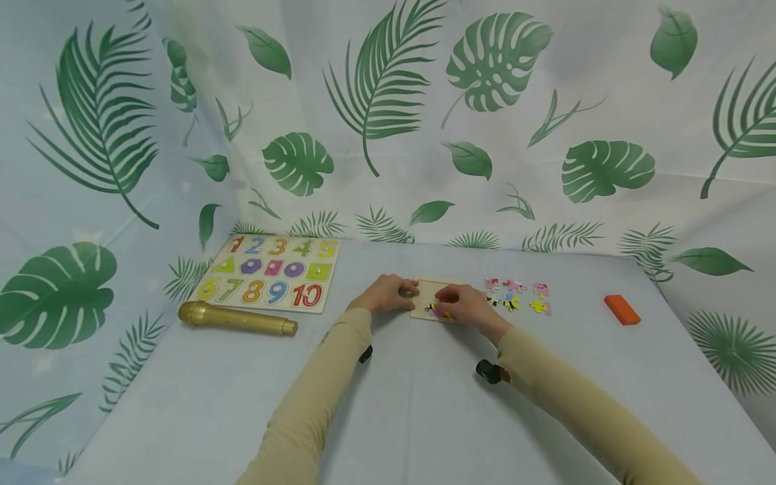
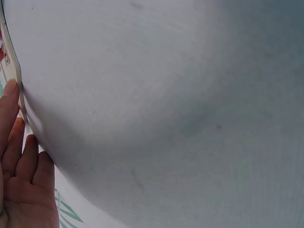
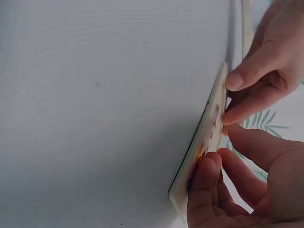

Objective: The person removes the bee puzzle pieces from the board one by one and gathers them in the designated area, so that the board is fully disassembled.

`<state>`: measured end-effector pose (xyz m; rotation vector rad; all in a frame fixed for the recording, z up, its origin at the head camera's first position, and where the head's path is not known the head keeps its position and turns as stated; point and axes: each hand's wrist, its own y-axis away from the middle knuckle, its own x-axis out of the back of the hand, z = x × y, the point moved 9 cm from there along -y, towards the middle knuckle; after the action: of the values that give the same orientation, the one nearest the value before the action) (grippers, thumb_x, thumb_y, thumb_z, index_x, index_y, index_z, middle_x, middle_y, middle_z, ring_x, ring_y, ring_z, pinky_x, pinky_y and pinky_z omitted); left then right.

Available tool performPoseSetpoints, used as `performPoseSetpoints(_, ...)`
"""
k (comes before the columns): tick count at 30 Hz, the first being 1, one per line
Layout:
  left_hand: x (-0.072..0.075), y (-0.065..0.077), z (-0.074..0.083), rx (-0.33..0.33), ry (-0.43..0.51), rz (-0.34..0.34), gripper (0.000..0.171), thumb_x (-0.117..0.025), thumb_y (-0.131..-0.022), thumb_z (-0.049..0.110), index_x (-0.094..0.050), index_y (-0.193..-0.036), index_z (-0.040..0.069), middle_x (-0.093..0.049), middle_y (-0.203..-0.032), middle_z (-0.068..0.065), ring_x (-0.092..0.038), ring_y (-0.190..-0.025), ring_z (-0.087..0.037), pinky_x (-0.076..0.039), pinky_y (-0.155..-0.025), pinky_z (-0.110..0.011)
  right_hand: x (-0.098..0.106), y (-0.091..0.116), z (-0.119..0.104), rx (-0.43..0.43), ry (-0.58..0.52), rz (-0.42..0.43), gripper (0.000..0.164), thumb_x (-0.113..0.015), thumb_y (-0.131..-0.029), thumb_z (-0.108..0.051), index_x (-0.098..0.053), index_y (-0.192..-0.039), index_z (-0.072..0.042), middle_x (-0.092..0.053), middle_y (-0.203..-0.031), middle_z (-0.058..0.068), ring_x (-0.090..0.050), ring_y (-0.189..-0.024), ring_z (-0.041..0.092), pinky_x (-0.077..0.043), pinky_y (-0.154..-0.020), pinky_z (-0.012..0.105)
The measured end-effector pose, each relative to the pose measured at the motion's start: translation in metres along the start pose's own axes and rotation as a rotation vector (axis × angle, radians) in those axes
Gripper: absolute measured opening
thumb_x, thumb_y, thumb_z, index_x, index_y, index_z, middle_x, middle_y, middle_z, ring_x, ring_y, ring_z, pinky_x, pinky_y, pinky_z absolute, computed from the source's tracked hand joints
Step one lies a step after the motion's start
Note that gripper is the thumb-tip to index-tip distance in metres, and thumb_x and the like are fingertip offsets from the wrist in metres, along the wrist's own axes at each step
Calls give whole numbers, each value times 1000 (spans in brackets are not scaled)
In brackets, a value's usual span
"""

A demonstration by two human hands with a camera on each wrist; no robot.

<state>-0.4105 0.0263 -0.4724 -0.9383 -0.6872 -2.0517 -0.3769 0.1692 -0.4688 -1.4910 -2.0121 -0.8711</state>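
Note:
A pale wooden puzzle board (image 1: 428, 291) lies between the two hands, with a few yellow, black and purple bee-picture pieces (image 1: 432, 310) along its near side. My left hand (image 1: 388, 294) grips the board's left edge, thumb at the near corner and fingers farther along. Over the board's right half, my right hand (image 1: 465, 304) curls its fingers and thumb down at a puzzle piece, which the fingertips mostly hide. In the right wrist view, red and yellow colour (image 3: 201, 153) shows beside those fingertips. Several loose jigsaw pieces (image 1: 511, 304), pink and yellow-black, lie just right of this hand.
At the left back lies a number and shape board (image 1: 285, 303), with a gold microphone (image 1: 236, 319) along its near edge. An orange block (image 1: 622, 310) is at the far right. A leaf-print curtain (image 1: 388, 182) stands behind the pale-covered table (image 1: 400, 417).

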Motion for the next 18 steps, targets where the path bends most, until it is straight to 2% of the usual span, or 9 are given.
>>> performPoseSetpoints(5, 1, 1, 2, -11, -12, -1, 38, -74, -88, 19, -67, -125, 12, -53, -143, 3, -41, -138, -21, -28, -116, -34, -2, -2, 0, -1, 25, -5, 37, -69, -91, -25, -65, -122, -5, -64, -115, 11, -55, -102, 25, -46, -94, 44)
performPoseSetpoints(11, 1, 1, 4, -16, -15, 0, 38, -74, -88, 20, -68, -125, 12, -53, -143, 2, -42, -137, -22, -29, -116, -34, -4, -1, 3, -26, 11, -29, 37, -71, -90, -25, -65, -120, -5, -63, -108, 8, -54, -97, 23, -46, -87, 38)
performPoseSetpoints(18, 1, 2, 3, -10, -14, -1, 39, -74, -88, 20, -67, -125, 12, -52, -143, 3, -42, -137, -20, -30, -115, -33, -6, 0, -3, 34, 79, -47, 34, -72, -89, -21, -66, -119, -5, -62, -101, 6, -53, -93, 21, -46, -83, 36)
